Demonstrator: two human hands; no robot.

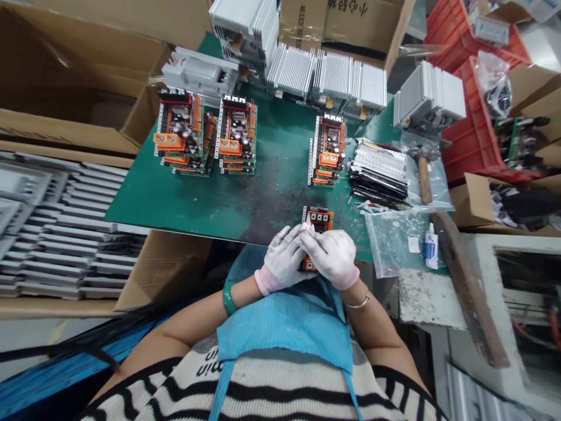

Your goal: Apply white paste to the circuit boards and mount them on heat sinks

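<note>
Both my hands wear whitish gloves with pink cuffs and meet at the table's front edge. My right hand pinches a small white tube with red print, its pointed nozzle facing away from me. Against the tube's left side, the closed fingers of my left hand press; its thumb is hidden. Beneath the hands lies a circuit board with black parts at its far end and an orange connector at its near end. The hands cover the board's middle.
Stacked circuit boards stand on the green table, with more stacks rightward. Finned heat sinks line the back. Right are metal strips, a hammer, a white-blue tube and red crates.
</note>
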